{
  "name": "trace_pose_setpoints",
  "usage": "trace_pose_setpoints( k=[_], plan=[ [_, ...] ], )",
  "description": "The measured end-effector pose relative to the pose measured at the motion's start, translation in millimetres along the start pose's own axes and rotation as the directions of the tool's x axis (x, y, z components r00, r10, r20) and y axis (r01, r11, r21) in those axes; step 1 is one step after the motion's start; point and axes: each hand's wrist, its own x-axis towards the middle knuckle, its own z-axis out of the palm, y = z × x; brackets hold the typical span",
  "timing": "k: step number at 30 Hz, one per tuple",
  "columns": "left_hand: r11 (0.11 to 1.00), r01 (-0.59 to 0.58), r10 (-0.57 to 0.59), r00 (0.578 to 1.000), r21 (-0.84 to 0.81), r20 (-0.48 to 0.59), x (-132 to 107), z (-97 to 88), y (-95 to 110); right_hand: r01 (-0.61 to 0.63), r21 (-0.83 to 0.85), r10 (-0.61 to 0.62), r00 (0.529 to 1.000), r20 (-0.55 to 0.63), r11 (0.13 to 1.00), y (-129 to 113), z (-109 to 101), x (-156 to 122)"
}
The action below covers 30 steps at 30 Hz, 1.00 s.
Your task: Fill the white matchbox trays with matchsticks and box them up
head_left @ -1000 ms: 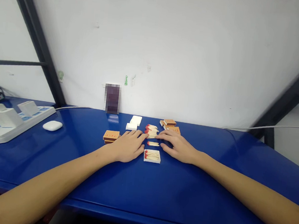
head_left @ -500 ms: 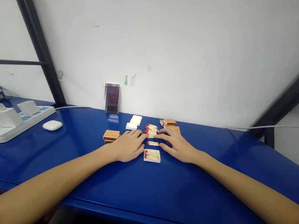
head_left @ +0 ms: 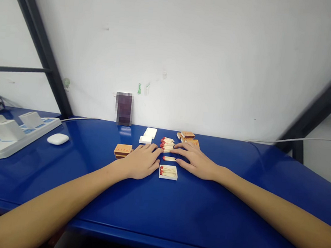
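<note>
My left hand (head_left: 144, 161) lies palm down with its fingers spread, left of a pile of red-tipped matches (head_left: 167, 144). My right hand (head_left: 195, 161) rests on the other side, fingers apart, its fingertips at the pale ends of the matches. Between the two hands lies a small separate row of matches (head_left: 169, 159). Nearer to me is a white matchbox tray (head_left: 168, 178) with several matches in it. Neither hand grips anything. Orange matchboxes (head_left: 123, 149) are stacked beside my left wrist, partly hidden by the hand.
White matchbox trays (head_left: 151, 133) sit behind my left hand. More orange matchboxes (head_left: 188, 135) are heaped behind my right hand. A white earbud case (head_left: 58, 139) and a power strip (head_left: 44, 126) with plugs lie to the left on the blue table (head_left: 157, 213). A blurred-out dark object (head_left: 124, 110) leans on the wall.
</note>
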Motion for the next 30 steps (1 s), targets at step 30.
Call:
trace_pose_setpoints(
  k=[30],
  plan=[
    [1.0,0.002,-0.002,1.0,-0.014,0.022,1.1,0.8,-1.3,-0.012,0.007,0.011,0.999,0.044,1.0,-1.9,-2.2,0.5]
  ],
)
